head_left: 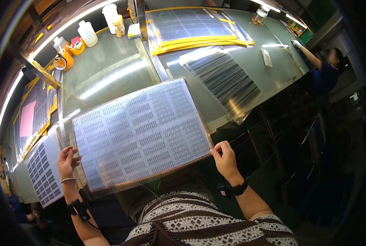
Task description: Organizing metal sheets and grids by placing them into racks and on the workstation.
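A large pale circuit board panel (pixel 121 135) with rows of small dark patterns and a copper-coloured edge is held tilted in front of me, over the near edge of the bench. A clear film (pixel 66 135) sticks out past its left side. My left hand (pixel 68 160) pinches the film's margin beside the panel's left edge. It cannot be seen whether those fingers also touch the panel. At the lower right corner, my right hand (pixel 224 160) grips the panel between thumb and fingers.
Clear film with dark stripes (pixel 224 78) lies right of the panel, beyond it a stack of yellow-edged films (pixel 195 28). Bottles (pixel 87 33) and orange tape rolls (pixel 66 60) stand at the back left. Another patterned sheet (pixel 45 170) lies left. A co-worker (pixel 325 74) leans in at far right.
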{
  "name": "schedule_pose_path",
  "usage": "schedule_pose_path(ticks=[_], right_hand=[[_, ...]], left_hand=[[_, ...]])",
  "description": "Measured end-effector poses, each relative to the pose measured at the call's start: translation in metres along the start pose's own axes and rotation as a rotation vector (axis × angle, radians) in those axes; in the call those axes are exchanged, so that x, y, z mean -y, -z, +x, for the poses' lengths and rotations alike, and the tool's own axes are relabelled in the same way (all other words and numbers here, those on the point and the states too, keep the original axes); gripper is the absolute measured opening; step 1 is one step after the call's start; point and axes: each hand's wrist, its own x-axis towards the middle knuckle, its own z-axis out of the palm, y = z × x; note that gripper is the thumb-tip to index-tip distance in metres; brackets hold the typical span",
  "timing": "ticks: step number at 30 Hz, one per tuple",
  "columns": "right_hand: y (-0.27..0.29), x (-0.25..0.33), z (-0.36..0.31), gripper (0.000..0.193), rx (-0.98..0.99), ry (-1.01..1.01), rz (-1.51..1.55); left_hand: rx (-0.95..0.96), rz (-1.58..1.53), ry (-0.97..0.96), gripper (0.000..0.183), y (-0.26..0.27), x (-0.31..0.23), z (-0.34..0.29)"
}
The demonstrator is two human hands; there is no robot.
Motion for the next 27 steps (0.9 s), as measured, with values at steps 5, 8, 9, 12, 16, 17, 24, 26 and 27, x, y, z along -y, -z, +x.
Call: schedule_pose_path(ticks=[5,8,9,12,16,17,24,26,27], right_hand=[[-0.007,-0.003,-0.002,0.013,0.006,-0.076,0.06],[-0.015,-0.006,0.006,0.013,-0.029,0.026,0.091],[-0.012,-0.006,0.008,0.013,-0.058,0.053,0.038],[-0.01,-0.008,0.022,0.012,-0.009,0.097,-0.046],[-0.001,-0.008,0.023,0.012,0.037,0.037,0.042],[0.0,-0.009,0.023,0.012,0.048,0.039,0.044],[0.004,-0.009,0.024,0.013,0.086,-0.023,0.011],[0.002,-0.011,0.025,0.013,0.095,-0.017,0.022],[0.001,-0.01,0.025,0.013,0.098,-0.02,0.032]], left_hand=[[-0.005,0.028,0.008,0.019,-0.01,-0.002,0.006],[0.094,0.0,0.099,0.024,-0.002,-0.006,0.012],[0.196,-0.026,0.199,0.027,0.001,-0.008,0.017],[0.081,0.081,0.227,0.025,-0.007,-0.008,0.04],[-0.196,0.393,-0.134,0.012,-0.026,0.016,0.076],[-0.255,0.545,-0.23,0.013,-0.027,0.025,0.086],[-0.363,0.755,-0.251,0.033,-0.055,-0.004,0.07],[-0.326,0.751,-0.273,0.036,-0.048,0.005,0.072],[-0.317,0.847,-0.381,0.038,-0.042,0.018,0.077]])
